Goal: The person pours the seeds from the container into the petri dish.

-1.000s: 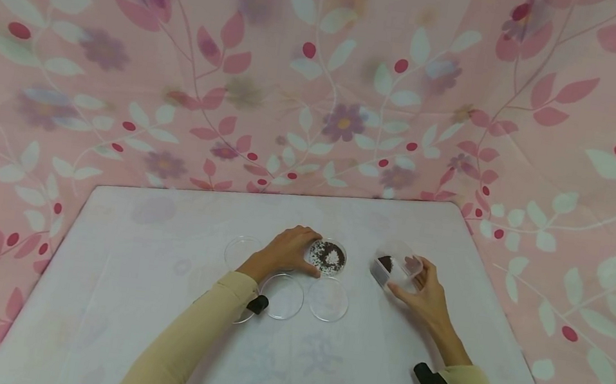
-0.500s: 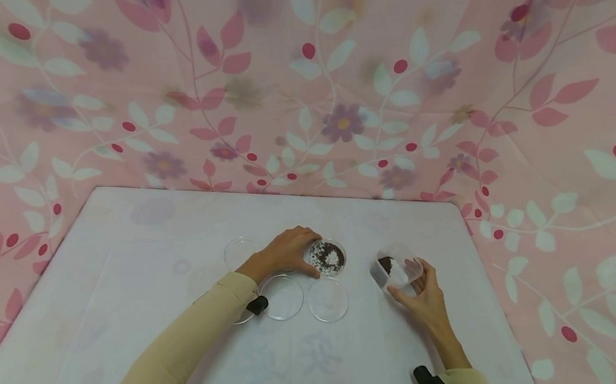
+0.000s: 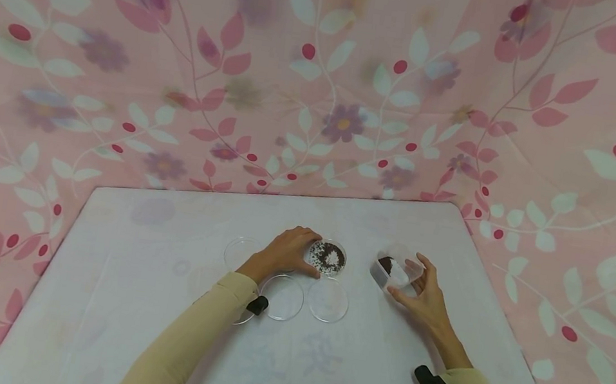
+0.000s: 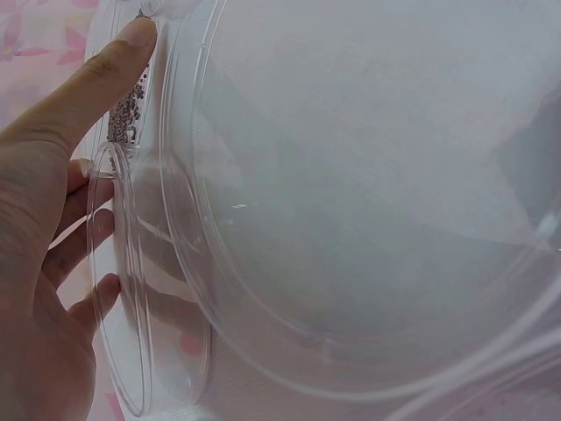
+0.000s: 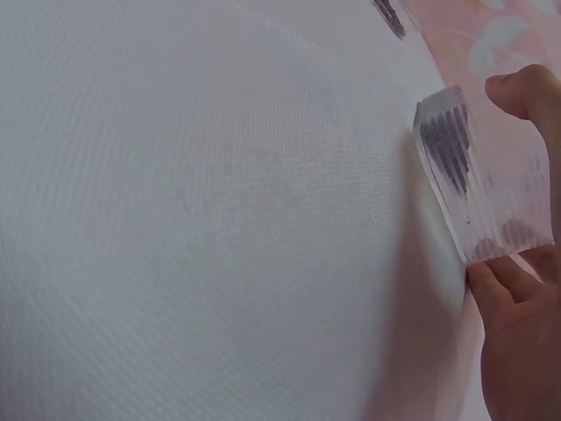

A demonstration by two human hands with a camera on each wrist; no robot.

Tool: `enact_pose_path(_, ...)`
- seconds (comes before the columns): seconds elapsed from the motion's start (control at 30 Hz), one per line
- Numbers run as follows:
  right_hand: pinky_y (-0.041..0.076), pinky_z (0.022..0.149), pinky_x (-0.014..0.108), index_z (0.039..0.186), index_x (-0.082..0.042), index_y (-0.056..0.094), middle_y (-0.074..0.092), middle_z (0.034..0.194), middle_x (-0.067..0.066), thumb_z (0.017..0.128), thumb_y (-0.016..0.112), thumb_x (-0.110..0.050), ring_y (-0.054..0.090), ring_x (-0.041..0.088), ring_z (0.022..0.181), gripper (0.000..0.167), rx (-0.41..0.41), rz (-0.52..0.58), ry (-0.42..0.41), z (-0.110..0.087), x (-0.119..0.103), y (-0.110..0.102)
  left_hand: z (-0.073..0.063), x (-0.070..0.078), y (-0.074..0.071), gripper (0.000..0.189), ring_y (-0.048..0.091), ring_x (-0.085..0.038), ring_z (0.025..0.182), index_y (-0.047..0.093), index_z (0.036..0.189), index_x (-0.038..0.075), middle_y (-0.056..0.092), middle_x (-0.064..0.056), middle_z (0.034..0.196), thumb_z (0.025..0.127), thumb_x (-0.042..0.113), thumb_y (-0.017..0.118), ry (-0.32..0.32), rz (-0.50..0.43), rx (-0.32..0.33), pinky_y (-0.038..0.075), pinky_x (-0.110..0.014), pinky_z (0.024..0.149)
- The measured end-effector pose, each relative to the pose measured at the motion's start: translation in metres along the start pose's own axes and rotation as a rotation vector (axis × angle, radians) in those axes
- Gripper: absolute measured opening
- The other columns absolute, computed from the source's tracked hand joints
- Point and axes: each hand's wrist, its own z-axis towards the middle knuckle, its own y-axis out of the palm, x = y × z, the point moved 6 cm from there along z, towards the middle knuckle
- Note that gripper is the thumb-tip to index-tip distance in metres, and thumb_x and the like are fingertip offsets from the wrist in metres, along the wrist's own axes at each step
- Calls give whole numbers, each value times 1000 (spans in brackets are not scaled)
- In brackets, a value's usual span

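My left hand grips the left side of a clear round petri dish, thumb at the near rim and fingers around the far side. Dark grains and a small white heap lie in the dish. In the left wrist view the thumb presses the rim of this grain-filled dish. To the right, my right hand holds a clear plastic box with dark grains and something white inside. The box shows up close in the right wrist view, with fingertips touching its lower edge; the upper digit stands slightly away.
Several clear petri dish pieces lie around the left hand: one and another in front, one at left, and one partly hidden under the left wrist. The white table ends at a pink floral cloth.
The fingers of my right hand shift a little on the box, the upper finger lifting slightly from its rim. My left hand and the dish stay in place.
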Motion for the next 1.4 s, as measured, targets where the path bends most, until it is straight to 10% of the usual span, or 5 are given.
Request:
enact_pose_path(0.33,35,109,63,156,-13,15,33,153,26,75,86,-25,38,47,138,109,-5,-164,52,2,12,-3,-1,1,-2,89,51,-21,131,55,137,17,58,0,138,65,59,84,38,-9,29,41,-44,112)
enact_pose_path(0.6,36,106,67,148,-6,36,40,148,23,64,92,-31,39,42,135,104,68,-369,-139,7,-24,-3,-2,1,-3,89,51,-22,131,56,137,16,59,0,137,64,58,85,35,-16,32,41,-45,112)
enact_pose_path(1.0,47,103,52,149,-5,38,43,148,15,67,90,-36,47,31,133,102,-32,-533,-411,6,-89,38,-2,2,-5,88,51,-22,131,56,136,16,59,-1,137,64,58,85,43,-21,39,40,-44,112)
enact_pose_path(1.4,48,104,45,146,-7,42,51,141,7,71,85,-47,52,25,129,95,-176,-521,-319,-10,-72,95,-2,0,-3,89,52,-21,128,56,137,17,59,0,137,64,60,85,42,-8,43,42,-43,112)
